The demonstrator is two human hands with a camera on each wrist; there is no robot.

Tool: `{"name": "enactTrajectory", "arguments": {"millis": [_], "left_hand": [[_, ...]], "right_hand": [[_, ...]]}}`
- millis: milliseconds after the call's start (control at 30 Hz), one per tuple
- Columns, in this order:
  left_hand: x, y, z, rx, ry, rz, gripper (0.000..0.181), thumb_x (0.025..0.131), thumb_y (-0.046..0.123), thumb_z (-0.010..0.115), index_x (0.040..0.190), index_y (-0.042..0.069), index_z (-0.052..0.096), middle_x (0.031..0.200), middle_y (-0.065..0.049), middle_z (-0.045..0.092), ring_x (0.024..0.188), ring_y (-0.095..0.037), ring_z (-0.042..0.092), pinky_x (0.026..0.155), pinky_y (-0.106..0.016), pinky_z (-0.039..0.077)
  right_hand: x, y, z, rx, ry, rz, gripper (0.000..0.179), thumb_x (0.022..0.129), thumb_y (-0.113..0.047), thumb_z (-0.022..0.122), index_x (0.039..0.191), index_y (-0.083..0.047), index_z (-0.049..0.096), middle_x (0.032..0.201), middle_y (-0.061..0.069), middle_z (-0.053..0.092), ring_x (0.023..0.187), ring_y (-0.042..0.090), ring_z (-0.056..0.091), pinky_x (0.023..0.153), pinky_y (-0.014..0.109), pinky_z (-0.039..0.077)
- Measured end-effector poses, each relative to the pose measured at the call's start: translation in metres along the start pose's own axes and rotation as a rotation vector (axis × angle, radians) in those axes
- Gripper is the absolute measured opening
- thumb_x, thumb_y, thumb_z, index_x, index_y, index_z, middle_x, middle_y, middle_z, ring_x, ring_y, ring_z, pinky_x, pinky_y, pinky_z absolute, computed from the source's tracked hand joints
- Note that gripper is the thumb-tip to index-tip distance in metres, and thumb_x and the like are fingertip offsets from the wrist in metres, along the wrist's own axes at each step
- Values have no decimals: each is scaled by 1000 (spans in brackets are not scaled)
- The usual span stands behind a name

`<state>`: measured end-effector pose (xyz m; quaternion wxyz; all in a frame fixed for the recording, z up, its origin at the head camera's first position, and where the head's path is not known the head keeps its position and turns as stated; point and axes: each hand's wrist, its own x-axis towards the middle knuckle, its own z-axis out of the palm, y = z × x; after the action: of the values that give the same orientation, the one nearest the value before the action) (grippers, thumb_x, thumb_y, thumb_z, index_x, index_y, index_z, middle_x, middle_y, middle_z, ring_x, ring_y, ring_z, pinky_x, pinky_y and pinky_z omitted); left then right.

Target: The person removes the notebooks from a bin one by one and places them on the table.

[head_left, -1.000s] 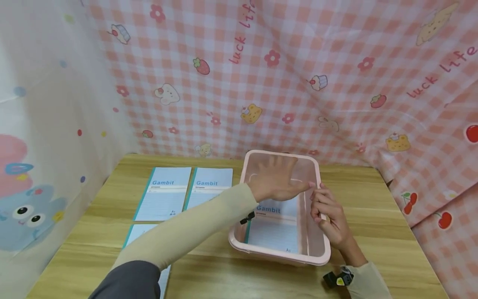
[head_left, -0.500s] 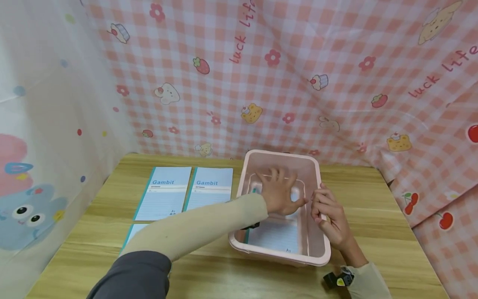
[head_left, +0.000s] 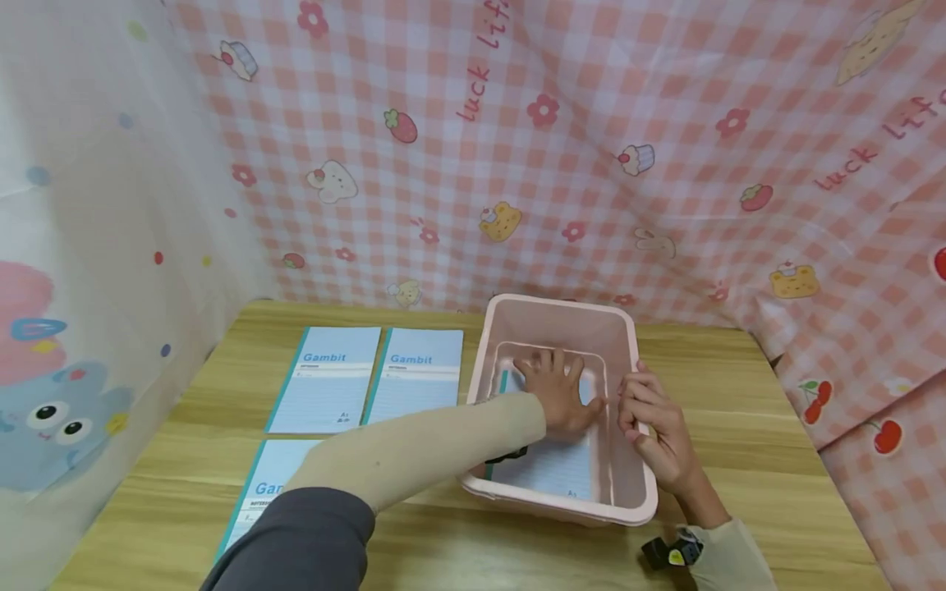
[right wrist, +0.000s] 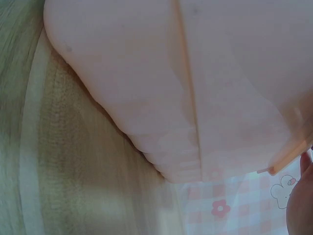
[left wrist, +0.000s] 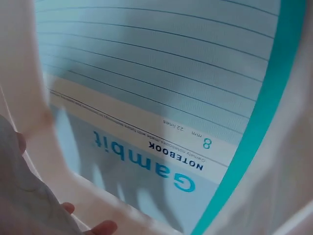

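Observation:
A pink plastic bin (head_left: pixel 557 502) stands on the table with a blue-and-white "Gambit" notebook (head_left: pixel 543 474) lying flat inside. My left hand (head_left: pixel 560 396) is down in the bin with its fingers spread over the upper part of that notebook, hiding its title in the head view. The left wrist view shows the notebook cover (left wrist: pixel 161 98) close up, with a teal spine and finger shadows across it. My right hand (head_left: pixel 656 423) grips the bin's right rim with curled fingers. From the right wrist view, the bin's outer wall (right wrist: pixel 122 73) fills most of the picture.
Two more notebooks lie side by side left of the bin, the outer one (head_left: pixel 325 382) and the inner one (head_left: pixel 417 369). Nearer the front, another notebook (head_left: pixel 269 464) is partly covered by my left sleeve (head_left: pixel 436 439). A checked curtain (head_left: pixel 414 180) hangs behind the table.
My left hand has gone from hovering over the bin down into it, over the notebook, shifting slightly toward me. My right hand has kept its grip on the rim.

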<state>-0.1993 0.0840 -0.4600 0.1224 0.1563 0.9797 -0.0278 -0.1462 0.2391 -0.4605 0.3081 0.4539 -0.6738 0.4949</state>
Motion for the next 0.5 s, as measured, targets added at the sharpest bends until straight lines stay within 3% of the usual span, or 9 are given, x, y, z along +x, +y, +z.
{"name": "enactTrajectory", "arguments": {"millis": [200,367,500], "left_hand": [[7,5,7,-66,-11,-74,80,98,76,24,163,31,17,163,-14,28,151,-36,26,113,-70,32],[11,9,16,13,-50,-95,82,97,79,24,162,31,15,162,-13,27,148,-37,28,114,-68,33],[11,8,20,84,-46,-110,85,92,85,24,158,31,21,154,-11,34,140,-32,35,114,-64,35]], "right_hand": [[3,2,-3,-10,8,-8,22,84,-2,47,65,-12,49,73,4,47,96,26,49,113,46,24],[2,2,-3,-14,8,-13,25,88,-5,48,65,-12,49,72,4,46,95,26,49,112,45,25],[0,1,-2,-19,3,-12,26,91,-7,49,65,-12,49,72,4,47,94,29,49,114,46,25]]}}
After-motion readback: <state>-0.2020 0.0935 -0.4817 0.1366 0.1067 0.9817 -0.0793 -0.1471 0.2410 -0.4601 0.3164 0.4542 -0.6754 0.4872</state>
